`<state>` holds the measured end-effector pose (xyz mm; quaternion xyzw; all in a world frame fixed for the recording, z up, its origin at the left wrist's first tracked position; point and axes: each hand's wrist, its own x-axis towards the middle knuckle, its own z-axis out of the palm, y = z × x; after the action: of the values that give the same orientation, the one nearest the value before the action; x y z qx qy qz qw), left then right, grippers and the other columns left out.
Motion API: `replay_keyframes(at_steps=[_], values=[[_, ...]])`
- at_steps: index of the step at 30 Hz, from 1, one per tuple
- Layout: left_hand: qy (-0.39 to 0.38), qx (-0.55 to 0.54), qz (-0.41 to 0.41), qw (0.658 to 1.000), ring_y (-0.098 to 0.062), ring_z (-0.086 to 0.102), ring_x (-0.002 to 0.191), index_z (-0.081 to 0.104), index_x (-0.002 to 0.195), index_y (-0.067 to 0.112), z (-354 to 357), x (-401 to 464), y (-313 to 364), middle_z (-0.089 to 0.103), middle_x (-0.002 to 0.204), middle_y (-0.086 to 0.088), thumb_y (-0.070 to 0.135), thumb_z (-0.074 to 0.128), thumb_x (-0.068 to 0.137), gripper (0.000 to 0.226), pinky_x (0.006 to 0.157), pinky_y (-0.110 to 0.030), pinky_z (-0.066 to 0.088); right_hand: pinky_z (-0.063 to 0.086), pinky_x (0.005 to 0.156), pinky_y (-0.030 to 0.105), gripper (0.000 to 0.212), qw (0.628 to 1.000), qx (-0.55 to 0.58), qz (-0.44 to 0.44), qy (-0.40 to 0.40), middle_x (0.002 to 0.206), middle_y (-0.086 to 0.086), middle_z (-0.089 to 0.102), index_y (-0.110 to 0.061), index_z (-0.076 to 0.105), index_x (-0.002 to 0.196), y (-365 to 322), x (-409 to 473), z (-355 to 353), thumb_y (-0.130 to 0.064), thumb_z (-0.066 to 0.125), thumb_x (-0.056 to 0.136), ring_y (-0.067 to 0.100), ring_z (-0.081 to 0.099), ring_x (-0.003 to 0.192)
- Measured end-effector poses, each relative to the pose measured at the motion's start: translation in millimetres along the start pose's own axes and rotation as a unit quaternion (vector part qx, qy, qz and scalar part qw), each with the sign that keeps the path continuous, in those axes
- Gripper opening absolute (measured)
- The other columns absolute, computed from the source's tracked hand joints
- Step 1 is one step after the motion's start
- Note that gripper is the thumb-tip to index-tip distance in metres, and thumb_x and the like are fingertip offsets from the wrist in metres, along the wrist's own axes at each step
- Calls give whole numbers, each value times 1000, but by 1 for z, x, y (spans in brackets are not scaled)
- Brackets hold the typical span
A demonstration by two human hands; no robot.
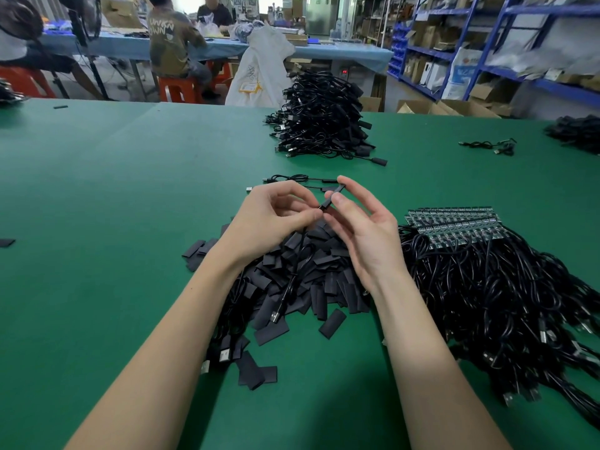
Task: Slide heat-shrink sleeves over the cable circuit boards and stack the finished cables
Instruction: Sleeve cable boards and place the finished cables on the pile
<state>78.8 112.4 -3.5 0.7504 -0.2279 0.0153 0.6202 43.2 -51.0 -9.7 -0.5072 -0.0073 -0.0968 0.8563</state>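
1. Now my left hand [276, 212] pinches the cable [293, 274] just behind the sleeve [332, 198], its fingers curled.
2. My right hand [363, 228] holds that sleeve between thumb and forefinger, the other fingers spread loose.
3. Below my fingers lies the loose sleeve heap [302, 280] on the green table [113, 190].
4. Right of them, unsleeved cables [487, 280] with circuit boards [454, 225].
5. Beyond them, the finished stack [321, 118].

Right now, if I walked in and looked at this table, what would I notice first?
Probably the two hands in the middle: the left hand and the right hand pinch one thin black sleeved cable above a heap of flat black heat-shrink sleeves. Next, the tall stack of coiled black cables at the far side of the green table.
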Motion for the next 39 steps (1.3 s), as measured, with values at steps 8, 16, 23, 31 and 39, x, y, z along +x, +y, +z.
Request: replay_keyframes(at_steps=[8,16,23,31,39], values=[[9,-17,-1,1000,-10,68,65,71,88,14,0,1,-1,76,78,-4,9,80,85,11,66,-17,52,58,79,23,25,1000,23,9,4,97,10,77,-17,75,110,4,2,0,-1,69,92,16,72,93],[6,-27,-1,1000,-10,69,68,71,91,14,0,1,0,75,78,-3,11,80,86,11,67,-18,53,58,78,22,24,999,47,11,20,93,9,78,-15,74,109,6,3,2,1,68,92,15,74,90],[-74,16,-64,995,-17,66,82,71,97,14,-2,-1,-4,76,91,-13,20,74,92,9,91,-33,58,60,81,24,22,991,99,26,82,90,8,76,-8,73,110,0,4,-4,2,68,92,12,73,85],[-9,9,-57,998,-12,59,68,71,92,21,0,15,14,68,79,-3,19,66,98,8,64,-22,50,63,80,30,20,991,65,75,89,101,9,79,-17,60,121,-6,5,-13,-21,62,101,25,76,95],[26,345,7,938,-1,56,64,69,91,25,-21,126,16,61,75,6,21,63,98,10,60,-14,42,60,68,24,20,991,2,111,76,98,3,80,-14,65,118,-2,6,-15,-24,61,101,16,76,82]])
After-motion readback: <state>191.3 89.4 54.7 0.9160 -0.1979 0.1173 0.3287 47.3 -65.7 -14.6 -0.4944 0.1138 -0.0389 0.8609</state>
